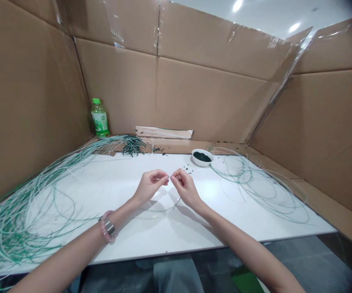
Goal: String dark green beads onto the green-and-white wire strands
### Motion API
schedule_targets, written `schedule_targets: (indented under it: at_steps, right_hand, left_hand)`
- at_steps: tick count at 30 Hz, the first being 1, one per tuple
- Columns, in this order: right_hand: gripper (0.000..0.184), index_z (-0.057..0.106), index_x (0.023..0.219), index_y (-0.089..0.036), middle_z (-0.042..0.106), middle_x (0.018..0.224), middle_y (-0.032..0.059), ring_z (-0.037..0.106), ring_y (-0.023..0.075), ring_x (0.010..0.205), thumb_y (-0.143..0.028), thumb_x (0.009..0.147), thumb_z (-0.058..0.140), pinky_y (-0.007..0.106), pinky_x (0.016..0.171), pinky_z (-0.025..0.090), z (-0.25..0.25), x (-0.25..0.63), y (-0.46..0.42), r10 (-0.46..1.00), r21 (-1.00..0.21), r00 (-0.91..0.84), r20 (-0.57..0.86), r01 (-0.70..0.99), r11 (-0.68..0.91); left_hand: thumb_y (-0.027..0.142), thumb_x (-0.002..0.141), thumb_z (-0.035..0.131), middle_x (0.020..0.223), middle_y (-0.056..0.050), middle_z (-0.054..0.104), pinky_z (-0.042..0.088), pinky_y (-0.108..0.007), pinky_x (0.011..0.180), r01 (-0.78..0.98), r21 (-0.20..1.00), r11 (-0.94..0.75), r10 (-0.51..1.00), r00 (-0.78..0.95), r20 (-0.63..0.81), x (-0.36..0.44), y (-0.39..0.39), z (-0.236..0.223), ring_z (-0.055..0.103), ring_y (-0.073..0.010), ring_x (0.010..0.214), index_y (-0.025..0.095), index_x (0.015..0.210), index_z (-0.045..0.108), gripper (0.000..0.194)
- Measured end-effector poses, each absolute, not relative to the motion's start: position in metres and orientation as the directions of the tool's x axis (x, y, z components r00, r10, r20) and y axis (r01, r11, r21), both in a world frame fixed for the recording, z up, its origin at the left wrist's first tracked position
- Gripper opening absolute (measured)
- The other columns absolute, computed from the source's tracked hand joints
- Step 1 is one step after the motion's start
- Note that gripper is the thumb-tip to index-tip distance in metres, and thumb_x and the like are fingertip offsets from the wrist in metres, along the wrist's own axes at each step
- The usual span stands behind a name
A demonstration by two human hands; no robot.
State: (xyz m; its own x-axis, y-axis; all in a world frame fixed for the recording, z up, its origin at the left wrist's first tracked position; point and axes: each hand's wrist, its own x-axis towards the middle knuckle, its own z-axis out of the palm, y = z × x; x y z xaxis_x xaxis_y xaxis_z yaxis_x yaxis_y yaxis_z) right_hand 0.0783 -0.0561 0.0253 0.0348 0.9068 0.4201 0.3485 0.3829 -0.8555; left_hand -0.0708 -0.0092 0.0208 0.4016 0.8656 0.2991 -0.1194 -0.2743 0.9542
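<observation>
A: How do the hands stand?

B: The left hand [153, 184] and right hand [185, 188] come almost tip to tip, each with thumb and forefinger pinched together.

A: On what?

B: The right has the wire [166, 210], it seems; that runs up under its palm, where the hand hides the rest. Whatever sits between the left's tips is too small to tell.

A: And the wire's loose length?

B: Below the grip, bowing down and leftward over the table [127, 246] (thin and pale, it nearly vanishes against the white).

A: What's near?

B: Just beyond the right hand, a few dark bits [190, 173] lie scattered. Past them stands the bowl [198, 163], heaped with more. Further right of the grip spread loose coils [252, 177]; well to its left lies a thick bundle [8, 232], a bottle [100, 122] behind it.
</observation>
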Motion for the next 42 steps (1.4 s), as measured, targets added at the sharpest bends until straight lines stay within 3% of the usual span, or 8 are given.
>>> schedule_targets:
  at_steps: [13, 19, 27, 34, 38, 42]
  right_hand:
    - [0.02, 0.05, 0.072, -0.017, 0.037, 0.055, -0.0075, 0.032, 0.0068, 0.05, -0.032, 0.084, 0.055, 0.022, 0.049, 0.025, 0.026, 0.078, -0.056, 0.911, -0.88, 0.041, 0.411, 0.279, 0.384]
    - [0.022, 0.052, 0.077, -0.014, 0.039, 0.057, -0.0082, 0.035, 0.0048, 0.047, -0.033, 0.088, 0.057, 0.018, 0.045, 0.03, 0.032, 0.101, -0.047, 0.865, -0.881, 0.183, 0.467, 0.176, 0.439]
    - [0.022, 0.053, 0.084, -0.013, 0.041, 0.06, -0.008, 0.033, 0.0022, 0.043, -0.034, 0.092, 0.052, 0.015, 0.04, 0.032, 0.037, 0.138, -0.033, 0.81, -0.855, 0.361, 0.462, -0.06, 0.515]
    - [0.023, 0.054, 0.085, -0.013, 0.044, 0.061, -0.0074, 0.035, 0.002, 0.043, -0.034, 0.092, 0.052, 0.015, 0.039, 0.032, 0.03, 0.138, -0.026, 0.817, -0.858, 0.366, 0.445, -0.088, 0.506]
    - [0.023, 0.054, 0.085, -0.013, 0.043, 0.06, -0.0075, 0.035, 0.0023, 0.043, -0.035, 0.092, 0.053, 0.015, 0.04, 0.032, 0.031, 0.136, -0.029, 0.819, -0.862, 0.341, 0.46, -0.047, 0.504]
    - [0.024, 0.053, 0.082, -0.013, 0.042, 0.059, -0.0079, 0.036, 0.003, 0.044, -0.036, 0.091, 0.053, 0.016, 0.042, 0.034, 0.036, 0.133, -0.035, 0.808, -0.856, 0.309, 0.502, 0.041, 0.516]
  left_hand:
    - [0.035, 0.075, 0.062, 0.07, -0.003, 0.062, 0.051, -0.024, 0.065, -0.03, 0.928, -0.372, 0.844, 0.404, 0.351, -0.071, -0.011, 0.019, 0.06, -0.0122, 0.065, 0.013, 0.071, 0.062, 0.023]
    - [0.042, 0.079, 0.053, 0.085, -0.009, 0.067, 0.053, -0.03, 0.072, 0.148, 0.911, -0.384, 0.877, 0.368, 0.31, -0.074, 0.018, 0.01, 0.065, -0.0173, 0.076, 0.012, 0.091, 0.062, 0.033]
    - [0.023, 0.069, 0.06, 0.091, -0.01, 0.069, 0.048, -0.03, 0.08, 0.478, 0.67, -0.568, 0.78, 0.572, 0.254, -0.024, 0.065, 0.006, 0.062, -0.02, 0.081, 0.015, 0.087, 0.069, 0.022]
    - [0.021, 0.071, 0.057, 0.085, -0.008, 0.071, 0.045, -0.025, 0.076, 0.537, 0.531, -0.656, 0.706, 0.684, 0.181, 0.003, 0.069, 0.006, 0.062, -0.0193, 0.079, 0.017, 0.08, 0.072, 0.017]
    - [0.017, 0.072, 0.054, 0.084, -0.009, 0.071, 0.045, -0.026, 0.077, 0.52, 0.544, -0.658, 0.705, 0.679, 0.205, 0.005, 0.066, 0.003, 0.062, -0.0195, 0.079, 0.017, 0.075, 0.071, 0.018]
    - [0.017, 0.069, 0.057, 0.074, -0.008, 0.069, 0.046, -0.027, 0.075, 0.449, 0.646, -0.617, 0.73, 0.633, 0.258, 0.005, 0.059, 0.003, 0.06, -0.018, 0.07, 0.016, 0.063, 0.067, 0.011]
